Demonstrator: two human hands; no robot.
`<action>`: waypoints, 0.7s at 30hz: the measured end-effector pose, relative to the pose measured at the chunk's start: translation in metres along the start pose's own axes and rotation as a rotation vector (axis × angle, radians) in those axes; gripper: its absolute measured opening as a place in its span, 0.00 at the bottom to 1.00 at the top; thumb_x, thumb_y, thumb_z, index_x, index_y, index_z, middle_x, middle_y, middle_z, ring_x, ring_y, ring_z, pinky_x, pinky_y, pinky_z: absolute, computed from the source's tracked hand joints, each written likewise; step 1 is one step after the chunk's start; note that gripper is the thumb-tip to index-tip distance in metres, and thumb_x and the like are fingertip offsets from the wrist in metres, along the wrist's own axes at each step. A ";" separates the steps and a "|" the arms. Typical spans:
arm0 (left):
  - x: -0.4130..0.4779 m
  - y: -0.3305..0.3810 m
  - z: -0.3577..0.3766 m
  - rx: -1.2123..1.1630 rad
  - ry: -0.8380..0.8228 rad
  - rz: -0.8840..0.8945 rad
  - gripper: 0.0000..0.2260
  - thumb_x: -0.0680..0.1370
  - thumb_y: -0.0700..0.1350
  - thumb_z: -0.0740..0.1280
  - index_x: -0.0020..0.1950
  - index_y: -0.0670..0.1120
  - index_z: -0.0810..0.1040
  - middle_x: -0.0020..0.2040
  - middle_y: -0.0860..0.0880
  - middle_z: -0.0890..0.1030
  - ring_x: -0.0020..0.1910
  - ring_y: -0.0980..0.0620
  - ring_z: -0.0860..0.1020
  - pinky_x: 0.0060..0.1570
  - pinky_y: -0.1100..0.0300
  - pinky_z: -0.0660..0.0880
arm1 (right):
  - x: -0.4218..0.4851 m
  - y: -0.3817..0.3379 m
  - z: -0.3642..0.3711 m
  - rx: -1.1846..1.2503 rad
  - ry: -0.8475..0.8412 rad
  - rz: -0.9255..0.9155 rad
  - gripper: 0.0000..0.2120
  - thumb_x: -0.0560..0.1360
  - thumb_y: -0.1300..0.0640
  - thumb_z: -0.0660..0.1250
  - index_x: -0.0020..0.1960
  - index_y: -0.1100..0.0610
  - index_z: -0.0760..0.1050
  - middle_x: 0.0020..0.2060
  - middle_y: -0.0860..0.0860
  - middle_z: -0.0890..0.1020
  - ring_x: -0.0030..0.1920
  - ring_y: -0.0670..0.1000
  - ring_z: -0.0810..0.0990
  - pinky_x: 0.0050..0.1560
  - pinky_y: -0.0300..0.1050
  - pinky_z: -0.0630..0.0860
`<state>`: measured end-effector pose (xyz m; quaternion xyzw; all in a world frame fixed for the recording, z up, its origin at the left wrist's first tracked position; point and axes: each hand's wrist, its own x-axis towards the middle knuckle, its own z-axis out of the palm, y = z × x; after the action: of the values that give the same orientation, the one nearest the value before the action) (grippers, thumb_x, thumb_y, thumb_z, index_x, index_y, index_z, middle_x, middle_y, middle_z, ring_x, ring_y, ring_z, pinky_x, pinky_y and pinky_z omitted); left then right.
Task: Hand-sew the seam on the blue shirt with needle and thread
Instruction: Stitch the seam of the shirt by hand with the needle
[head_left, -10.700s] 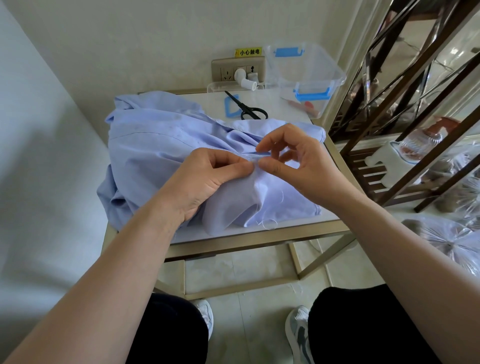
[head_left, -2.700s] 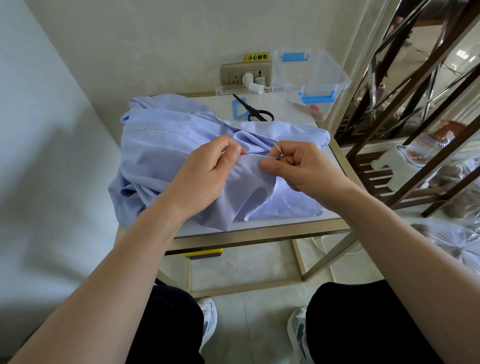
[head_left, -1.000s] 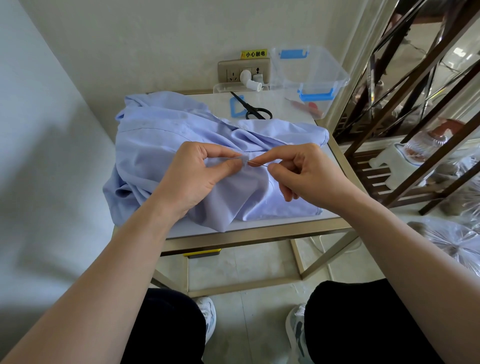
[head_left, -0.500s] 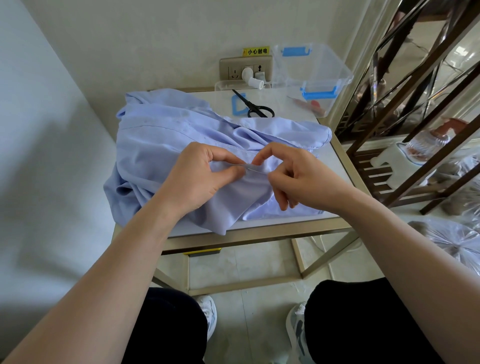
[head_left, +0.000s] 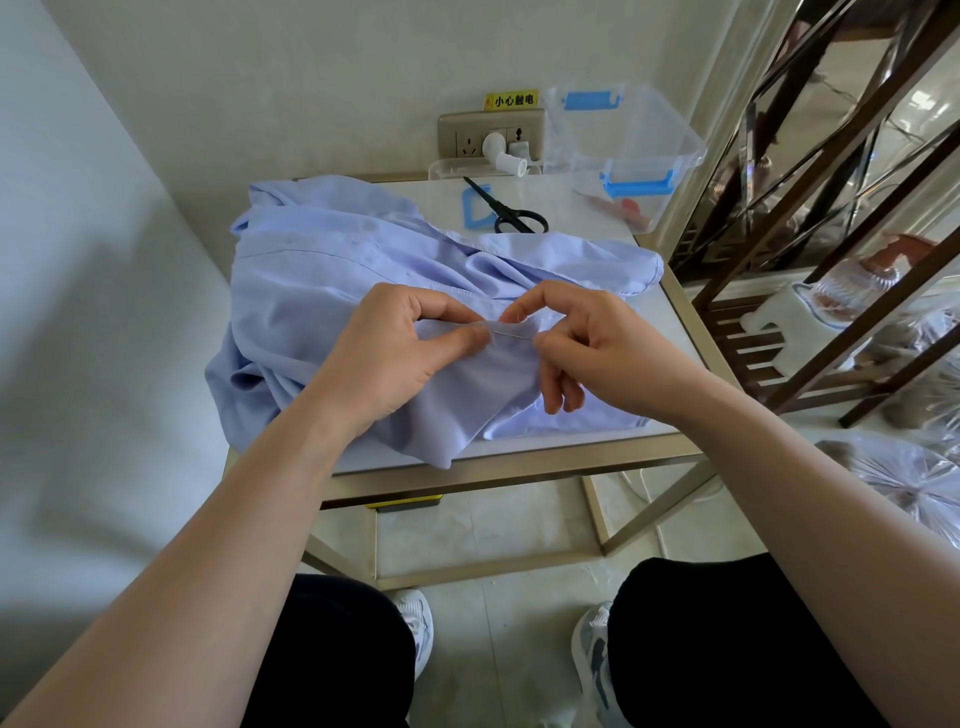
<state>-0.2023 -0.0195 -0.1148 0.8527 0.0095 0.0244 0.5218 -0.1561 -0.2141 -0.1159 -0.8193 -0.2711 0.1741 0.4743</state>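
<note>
Right hand (head_left: 597, 348) re-arched — thumb at needle (head_left: 513, 335)

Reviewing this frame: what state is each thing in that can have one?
blue shirt, crumpled on the table.
needle, lying sideways along the fold between both hands.
left hand, pinches the fold.
right hand, thumb at the needle's end; grip unclear.
scissors, closed, lying flat.
clear box, open.

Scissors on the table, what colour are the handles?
Black; the scissors show best in the head view.
</note>
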 end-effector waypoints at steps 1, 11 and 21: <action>0.000 0.000 0.000 0.003 -0.006 0.002 0.03 0.76 0.46 0.72 0.43 0.52 0.85 0.40 0.59 0.85 0.43 0.64 0.79 0.49 0.66 0.73 | 0.000 0.001 0.000 0.009 -0.012 -0.002 0.19 0.76 0.69 0.54 0.57 0.50 0.75 0.27 0.56 0.81 0.26 0.49 0.76 0.34 0.39 0.76; 0.001 -0.001 -0.001 -0.009 -0.003 0.004 0.05 0.76 0.44 0.72 0.40 0.51 0.84 0.39 0.57 0.84 0.41 0.62 0.78 0.46 0.68 0.73 | 0.001 0.000 -0.004 0.056 -0.005 0.001 0.16 0.79 0.69 0.55 0.48 0.51 0.75 0.26 0.55 0.81 0.24 0.48 0.74 0.32 0.38 0.74; 0.000 0.002 -0.007 -0.124 -0.115 -0.009 0.06 0.77 0.41 0.70 0.43 0.50 0.84 0.40 0.56 0.84 0.44 0.62 0.80 0.51 0.69 0.74 | 0.002 0.004 -0.009 0.176 -0.079 -0.006 0.12 0.81 0.69 0.55 0.51 0.57 0.75 0.25 0.51 0.79 0.26 0.53 0.74 0.33 0.39 0.73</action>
<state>-0.2031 -0.0139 -0.1098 0.8186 -0.0182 -0.0263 0.5735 -0.1484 -0.2207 -0.1154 -0.7660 -0.2758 0.2281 0.5340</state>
